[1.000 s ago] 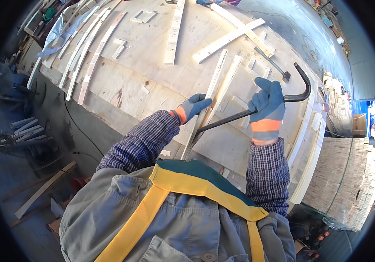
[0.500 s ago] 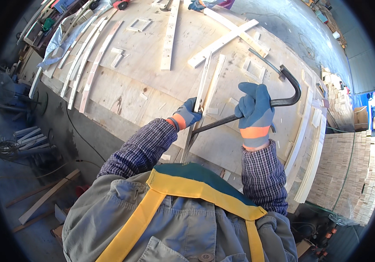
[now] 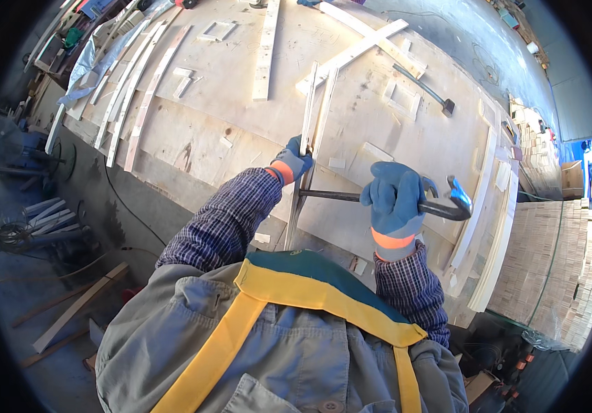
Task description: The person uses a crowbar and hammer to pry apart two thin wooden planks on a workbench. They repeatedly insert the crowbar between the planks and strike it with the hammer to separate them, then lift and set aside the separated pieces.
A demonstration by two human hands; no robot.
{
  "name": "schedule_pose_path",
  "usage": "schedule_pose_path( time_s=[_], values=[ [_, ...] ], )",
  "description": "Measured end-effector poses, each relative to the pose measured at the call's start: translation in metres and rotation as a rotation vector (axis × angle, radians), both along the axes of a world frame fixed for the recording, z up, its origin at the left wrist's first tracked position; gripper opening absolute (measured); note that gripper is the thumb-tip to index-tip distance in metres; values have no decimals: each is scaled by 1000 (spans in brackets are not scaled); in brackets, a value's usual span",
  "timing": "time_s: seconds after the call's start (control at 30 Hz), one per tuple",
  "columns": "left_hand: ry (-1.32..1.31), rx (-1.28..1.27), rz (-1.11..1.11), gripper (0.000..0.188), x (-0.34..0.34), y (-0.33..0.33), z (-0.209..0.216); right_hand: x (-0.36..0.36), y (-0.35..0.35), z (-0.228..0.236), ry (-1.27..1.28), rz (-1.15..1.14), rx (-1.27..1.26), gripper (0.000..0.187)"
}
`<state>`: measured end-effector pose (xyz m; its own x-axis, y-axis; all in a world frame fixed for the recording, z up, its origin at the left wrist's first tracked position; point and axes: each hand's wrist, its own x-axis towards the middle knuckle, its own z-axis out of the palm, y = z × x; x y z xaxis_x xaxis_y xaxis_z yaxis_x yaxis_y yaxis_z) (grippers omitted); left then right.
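My left hand [image 3: 294, 160], in a blue and orange work glove, is closed round a narrow wooden strip [image 3: 308, 110] standing out over the worktable. A second pale strip [image 3: 324, 113] lies close along its right side. My right hand [image 3: 396, 195], gloved alike, is wrapped round a black crowbar [image 3: 334, 195]. The bar lies nearly level, its far tip at the strips just below my left hand and its hooked end out to the right. How deep the tip sits between the strips is hidden. A hammer [image 3: 425, 89] rests on the plywood beyond my right hand.
The plywood worktable [image 3: 227, 113] carries crossed boards [image 3: 358, 51], long slats [image 3: 150, 103] at the left and small offcuts [image 3: 184, 82]. Another person's gloved hand [image 3: 307, 3] shows at the far edge. Stacked timber [image 3: 533, 255] stands at the right.
My right hand has come nearer to me and lower. The crowbar has swung from a slant to nearly level, its hook dropping and turning. My left hand has shifted slightly left with the strip.
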<state>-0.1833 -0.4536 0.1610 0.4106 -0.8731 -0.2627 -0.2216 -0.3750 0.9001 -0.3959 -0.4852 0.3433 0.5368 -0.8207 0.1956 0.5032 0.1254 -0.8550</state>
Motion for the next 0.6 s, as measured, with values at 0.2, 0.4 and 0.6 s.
schedule_pose_path(
  time_s=[0.2, 0.4, 0.6],
  values=[
    [-3, -7, 5, 54, 3, -13, -16, -16, 18, -19, -73, -135, -8, 44],
    [-133, 179, 154, 41, 30, -17, -30, -62, 13, 20, -307, -62, -166, 49],
    [-271, -41, 126, 42, 65, -16, 18, -117, 5, 28, 66, -346, 57, 42]
  ],
)
